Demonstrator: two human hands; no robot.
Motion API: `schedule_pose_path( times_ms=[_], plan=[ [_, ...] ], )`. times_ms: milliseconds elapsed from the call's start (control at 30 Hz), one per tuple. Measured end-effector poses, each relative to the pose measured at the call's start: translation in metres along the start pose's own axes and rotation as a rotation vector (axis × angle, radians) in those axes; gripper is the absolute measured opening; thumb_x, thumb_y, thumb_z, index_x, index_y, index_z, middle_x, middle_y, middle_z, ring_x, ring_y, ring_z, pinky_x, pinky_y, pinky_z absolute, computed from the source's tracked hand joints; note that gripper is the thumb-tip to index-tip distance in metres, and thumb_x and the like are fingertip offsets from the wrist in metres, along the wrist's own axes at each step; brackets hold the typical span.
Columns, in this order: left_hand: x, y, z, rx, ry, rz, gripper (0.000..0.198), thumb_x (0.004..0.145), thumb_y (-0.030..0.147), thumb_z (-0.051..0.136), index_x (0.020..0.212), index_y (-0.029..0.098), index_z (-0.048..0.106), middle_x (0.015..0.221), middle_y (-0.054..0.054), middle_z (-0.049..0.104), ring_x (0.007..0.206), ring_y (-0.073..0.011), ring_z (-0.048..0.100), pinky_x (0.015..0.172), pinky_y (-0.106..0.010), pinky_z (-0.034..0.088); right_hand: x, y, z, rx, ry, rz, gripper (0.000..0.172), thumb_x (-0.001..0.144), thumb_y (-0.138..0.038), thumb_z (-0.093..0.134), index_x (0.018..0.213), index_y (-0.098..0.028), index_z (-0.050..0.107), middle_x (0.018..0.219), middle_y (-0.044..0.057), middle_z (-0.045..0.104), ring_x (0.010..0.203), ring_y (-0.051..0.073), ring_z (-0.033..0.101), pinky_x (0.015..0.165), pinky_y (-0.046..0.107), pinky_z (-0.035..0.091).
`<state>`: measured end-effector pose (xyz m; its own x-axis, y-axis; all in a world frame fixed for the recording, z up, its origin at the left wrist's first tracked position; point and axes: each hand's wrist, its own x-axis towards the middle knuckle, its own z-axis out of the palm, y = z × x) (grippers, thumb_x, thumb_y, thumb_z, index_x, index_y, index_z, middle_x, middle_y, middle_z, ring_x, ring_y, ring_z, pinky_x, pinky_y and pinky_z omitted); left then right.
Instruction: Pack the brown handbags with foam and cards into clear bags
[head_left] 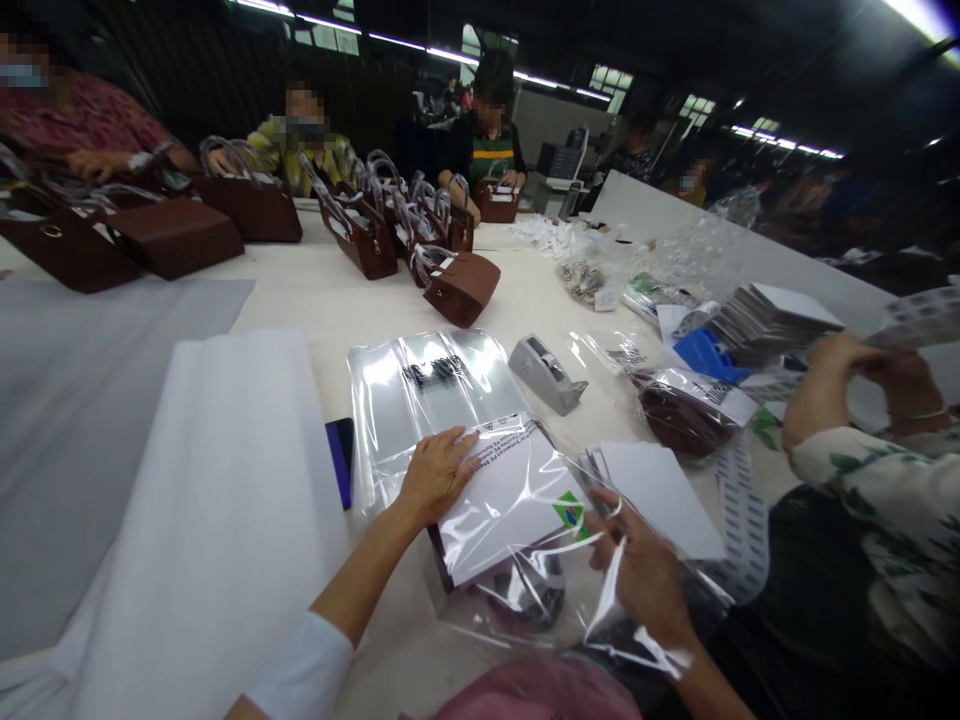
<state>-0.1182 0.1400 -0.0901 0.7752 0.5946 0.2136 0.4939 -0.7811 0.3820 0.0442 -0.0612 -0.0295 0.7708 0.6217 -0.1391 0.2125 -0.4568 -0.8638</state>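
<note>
A long cream table [315, 300] is stretching from the near side toward the far end of a big dark hall. Thin strip lights [420, 44] are shining along the black ceiling, and a brighter lamp [919, 15] is glowing at the top right. Small bright windows [611, 88] are showing high above the pale far wall [555, 118]. A grey machine [562, 160] is standing beyond the table's far end.

- Your left arm wears a white short fabric sleeve [300, 668].
- Your left hand [437, 474] and right hand [646, 578] are bare.
- A pink fabric garment [525, 700] covers your front.
</note>
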Motion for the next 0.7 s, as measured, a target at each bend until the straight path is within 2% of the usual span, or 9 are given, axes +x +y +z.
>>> schedule_pose_path(
  times_ms=[67,133,200,333,433,500,567,633,700],
  plan=[
    [-0.001,0.001,0.000,0.011,0.005,0.020,0.044,0.092,0.042,0.028,0.127,0.021,0.042,0.131,-0.010,0.044,0.118,-0.0234,0.041,0.096,-0.043,0.034,-0.003,-0.004,-0.004,0.028,-0.104,0.075,0.044,0.070,-0.048,0.060,0.097,-0.014,0.061,0.047,-0.003,0.053,0.039,0.011,0.048,0.036,0.021,0.038],
    [-0.001,0.002,0.000,0.018,0.009,0.037,0.044,0.091,0.042,0.030,0.127,0.021,0.043,0.131,-0.010,0.045,0.118,-0.0239,0.041,0.096,-0.043,0.034,0.001,-0.008,0.005,0.145,-0.195,0.146,0.044,0.071,-0.049,0.060,0.095,-0.012,0.060,0.045,-0.003,0.053,0.036,0.011,0.046,0.034,0.021,0.037],
    [-0.001,0.002,0.000,0.023,0.013,0.047,0.043,0.091,0.041,0.030,0.127,0.021,0.043,0.131,-0.010,0.045,0.118,-0.0242,0.041,0.095,-0.043,0.035,0.013,-0.013,0.025,0.218,-0.204,0.118,0.042,0.070,-0.048,0.060,0.092,-0.012,0.060,0.046,-0.002,0.055,0.036,0.011,0.048,0.035,0.021,0.040],
    [0.001,0.002,0.000,0.034,0.024,0.054,0.043,0.092,0.040,0.029,0.128,0.021,0.041,0.131,-0.010,0.045,0.118,-0.0236,0.042,0.095,-0.043,0.036,0.051,-0.027,0.079,0.217,-0.138,-0.005,0.036,0.074,-0.044,0.056,0.089,-0.012,0.061,0.048,-0.001,0.057,0.037,0.011,0.051,0.038,0.021,0.045],
    [0.001,0.002,0.000,0.043,0.031,0.050,0.044,0.092,0.040,0.028,0.130,0.020,0.038,0.131,-0.010,0.045,0.118,-0.0235,0.042,0.095,-0.043,0.035,0.067,-0.034,0.100,0.221,-0.163,-0.023,0.041,0.077,-0.039,0.052,0.105,-0.010,0.058,0.055,0.001,0.061,0.043,0.012,0.057,0.045,0.023,0.050],
    [0.001,0.002,0.000,0.046,0.031,0.046,0.045,0.092,0.041,0.027,0.131,0.020,0.037,0.132,-0.011,0.044,0.119,-0.0235,0.041,0.096,-0.043,0.035,0.060,-0.034,0.096,0.206,-0.177,-0.021,0.049,0.079,-0.037,0.050,0.119,-0.010,0.051,0.060,0.003,0.064,0.044,0.013,0.058,0.047,0.025,0.051],
    [0.002,0.001,0.000,0.044,0.029,0.045,0.046,0.092,0.041,0.028,0.131,0.019,0.037,0.133,-0.011,0.043,0.121,-0.0244,0.040,0.097,-0.045,0.033,0.039,-0.029,0.077,0.183,-0.188,-0.026,0.053,0.081,-0.038,0.048,0.127,-0.012,0.044,0.068,0.004,0.066,0.046,0.013,0.059,0.048,0.026,0.051],
    [0.002,0.001,-0.002,0.054,0.012,0.049,0.047,0.092,0.042,0.028,0.132,0.020,0.035,0.137,-0.011,0.039,0.126,-0.0266,0.034,0.100,-0.052,0.027,0.009,-0.016,0.045,0.125,-0.196,-0.068,0.050,0.082,-0.039,0.047,0.127,-0.016,0.046,0.078,0.006,0.067,0.052,0.014,0.060,0.053,0.027,0.051],
    [0.002,0.007,-0.004,0.068,-0.043,0.071,0.049,0.091,0.044,0.027,0.134,0.020,0.031,0.141,-0.011,0.031,0.130,-0.0291,0.025,0.101,-0.060,0.017,-0.023,0.005,0.005,-0.035,-0.179,-0.151,0.039,0.078,-0.042,0.053,0.109,-0.020,0.061,0.075,0.005,0.067,0.054,0.016,0.060,0.053,0.028,0.050]
  ],
)
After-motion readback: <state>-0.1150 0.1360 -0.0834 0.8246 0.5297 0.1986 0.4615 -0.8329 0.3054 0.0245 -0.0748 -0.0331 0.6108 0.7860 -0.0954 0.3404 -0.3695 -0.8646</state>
